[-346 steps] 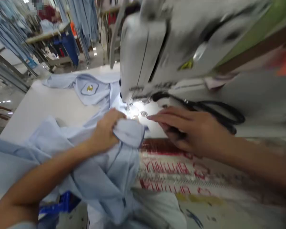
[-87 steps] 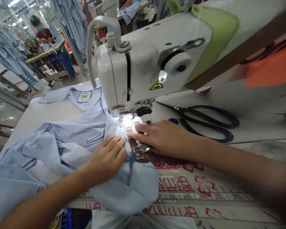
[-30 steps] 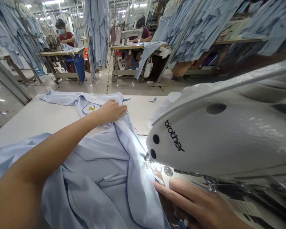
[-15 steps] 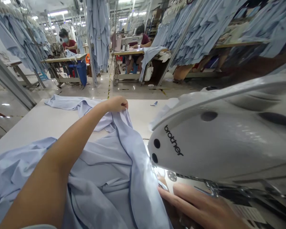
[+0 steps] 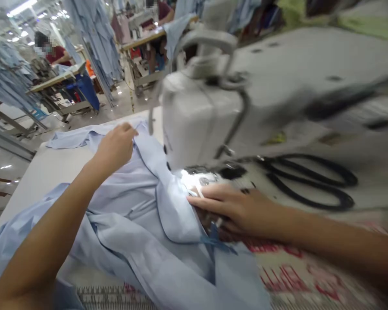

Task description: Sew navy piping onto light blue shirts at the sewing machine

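A light blue garment [image 5: 142, 172] lies in folds across the white table, with its long edge strip [image 5: 173, 202] running under the head of a sewing machine [image 5: 197, 116]. My left hand [image 5: 118, 144] is closed on the garment's far part, beyond the needle area. Close to the lit needle area, my right hand [image 5: 236, 206] has its fingers stretched out, with the fingertips at the strip's edge. Something small and shiny shows below those fingers, but I cannot make it out. The machine's head hides the needle from me.
Black looped handles [image 5: 310, 181], like those of scissors, lie right of my right hand. A printed ruler strip [image 5: 113, 297] runs along the table's near edge. Beyond stand a co-worker [image 5: 56, 54], a blue bin [image 5: 87, 92] and hanging light blue garments [image 5: 93, 43].
My view has turned and shifted right, showing more of the machine and the table's near edge. My left hand keeps its hold on the garment; my right hand stays at the needle area.
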Demonstrator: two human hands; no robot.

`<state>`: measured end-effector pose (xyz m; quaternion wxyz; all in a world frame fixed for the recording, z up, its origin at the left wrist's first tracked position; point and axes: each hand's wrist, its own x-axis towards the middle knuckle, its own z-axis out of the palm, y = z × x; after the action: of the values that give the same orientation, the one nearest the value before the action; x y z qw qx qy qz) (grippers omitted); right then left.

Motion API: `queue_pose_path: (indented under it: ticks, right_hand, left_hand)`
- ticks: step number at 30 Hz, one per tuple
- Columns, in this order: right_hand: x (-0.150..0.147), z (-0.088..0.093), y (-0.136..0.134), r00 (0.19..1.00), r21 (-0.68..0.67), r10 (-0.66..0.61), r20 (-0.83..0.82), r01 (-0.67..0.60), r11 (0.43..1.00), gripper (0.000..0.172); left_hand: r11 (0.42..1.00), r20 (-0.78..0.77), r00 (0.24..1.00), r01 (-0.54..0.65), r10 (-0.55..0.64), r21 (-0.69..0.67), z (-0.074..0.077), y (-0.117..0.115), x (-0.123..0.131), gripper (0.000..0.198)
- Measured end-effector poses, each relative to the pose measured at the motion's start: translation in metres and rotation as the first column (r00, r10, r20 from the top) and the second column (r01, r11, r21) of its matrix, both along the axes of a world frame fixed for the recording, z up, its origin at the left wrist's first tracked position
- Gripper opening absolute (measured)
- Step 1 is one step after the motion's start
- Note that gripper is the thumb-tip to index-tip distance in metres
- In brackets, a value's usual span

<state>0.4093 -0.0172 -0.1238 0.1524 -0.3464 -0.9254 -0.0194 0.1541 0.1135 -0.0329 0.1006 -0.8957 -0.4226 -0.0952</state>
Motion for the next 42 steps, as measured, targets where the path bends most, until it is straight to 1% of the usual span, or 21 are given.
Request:
queue_pose_path:
  ticks: [1, 2, 4, 5, 6, 7, 9, 11, 14, 16, 17, 20, 23, 28, 32, 35, 38, 40, 42]
  right_hand:
    - [-0.001, 0.004, 0.002, 0.999, -0.026, 0.031, 0.021, -0.030, 0.999, 0.058]
    - [-0.001, 0.009, 0.004, 0.999, -0.047, 0.033, 0.040, -0.031, 0.998, 0.057]
    - [0.000, 0.016, 0.008, 0.996, -0.090, 0.054, 0.077, -0.047, 0.995, 0.050]
    - [0.001, 0.019, 0.010, 0.993, -0.105, 0.068, 0.096, -0.058, 0.993, 0.047]
    - [0.001, 0.020, 0.010, 0.990, -0.118, 0.086, 0.114, -0.073, 0.990, 0.046]
    - [0.002, 0.021, 0.011, 0.986, -0.126, 0.101, 0.129, -0.085, 0.988, 0.045]
    - [0.002, 0.020, 0.011, 0.983, -0.132, 0.110, 0.145, -0.091, 0.987, 0.049]
    - [0.003, 0.018, 0.011, 0.984, -0.127, 0.109, 0.140, -0.091, 0.988, 0.053]
    - [0.003, 0.016, 0.011, 0.984, -0.125, 0.118, 0.134, -0.101, 0.987, 0.056]
    - [0.004, 0.017, 0.010, 0.984, -0.139, 0.118, 0.132, -0.100, 0.985, 0.056]
    - [0.004, 0.018, 0.010, 0.985, -0.149, 0.118, 0.128, -0.098, 0.984, 0.057]
    - [0.004, 0.020, 0.010, 0.987, -0.168, 0.114, 0.118, -0.093, 0.981, 0.056]
    - [0.004, 0.019, 0.010, 0.987, -0.168, 0.117, 0.114, -0.097, 0.981, 0.055]
    - [0.004, 0.019, 0.005, 0.985, -0.135, 0.137, 0.109, -0.121, 0.983, 0.049]
    - [0.004, 0.023, 0.002, 0.981, -0.116, 0.136, 0.139, -0.120, 0.986, 0.046]
    - [0.002, 0.024, 0.005, 0.986, -0.097, 0.108, 0.128, -0.096, 0.991, 0.048]
    - [-0.001, 0.020, 0.013, 0.995, -0.093, 0.040, 0.091, -0.031, 0.995, 0.048]
    - [-0.002, 0.017, 0.018, 0.998, -0.090, 0.000, 0.069, 0.006, 0.996, 0.046]
    - [-0.001, 0.016, 0.021, 0.999, -0.088, -0.015, 0.045, 0.019, 0.996, 0.045]
  left_hand:
    - [0.996, -0.088, 0.994, 0.066, -0.071, -0.057, -0.003, -0.030, 0.002, 0.025]
    - [0.979, -0.123, 0.975, 0.170, -0.183, -0.113, -0.005, -0.060, 0.004, 0.023]
    - [0.919, -0.092, 0.922, 0.360, -0.377, -0.164, -0.011, -0.114, 0.012, 0.020]
    - [0.901, -0.085, 0.906, 0.396, -0.415, -0.177, -0.015, -0.134, 0.017, 0.019]
    - [0.894, -0.075, 0.898, 0.418, -0.433, -0.160, -0.020, -0.148, 0.023, 0.023]
    - [0.891, -0.069, 0.893, 0.432, -0.444, -0.141, -0.025, -0.156, 0.029, 0.030]
    - [0.894, -0.073, 0.895, 0.430, -0.440, -0.128, -0.033, -0.158, 0.037, 0.041]
    - [0.904, -0.092, 0.905, 0.400, -0.416, -0.152, -0.037, -0.150, 0.040, 0.040]
    - [0.932, -0.139, 0.927, 0.327, -0.349, -0.156, -0.038, -0.143, 0.039, 0.025]
    - [0.946, -0.162, 0.933, 0.308, -0.321, -0.101, -0.038, -0.146, 0.039, 0.011]
    - [0.949, -0.162, 0.935, 0.308, -0.314, -0.060, -0.038, -0.149, 0.039, 0.008]
    - [0.931, -0.112, 0.930, 0.360, -0.351, 0.064, -0.043, -0.161, 0.043, 0.017]
    - [0.909, -0.069, 0.916, 0.400, -0.395, 0.116, -0.050, -0.171, 0.049, 0.018]
    - [0.906, -0.021, 0.920, 0.389, -0.391, 0.165, -0.061, -0.180, 0.057, 0.020]
    - [0.897, 0.024, 0.920, 0.376, -0.392, 0.233, -0.069, -0.183, 0.055, 0.019]
    - [0.901, 0.062, 0.920, 0.362, -0.386, 0.240, -0.072, -0.175, 0.053, 0.019]
    - [0.895, 0.061, 0.919, 0.361, -0.389, 0.260, -0.074, -0.158, 0.054, 0.019]
    - [0.886, 0.051, 0.916, 0.371, -0.399, 0.277, -0.074, -0.147, 0.055, 0.019]
    - [0.891, 0.063, 0.916, 0.367, -0.396, 0.267, -0.071, -0.141, 0.056, 0.019]
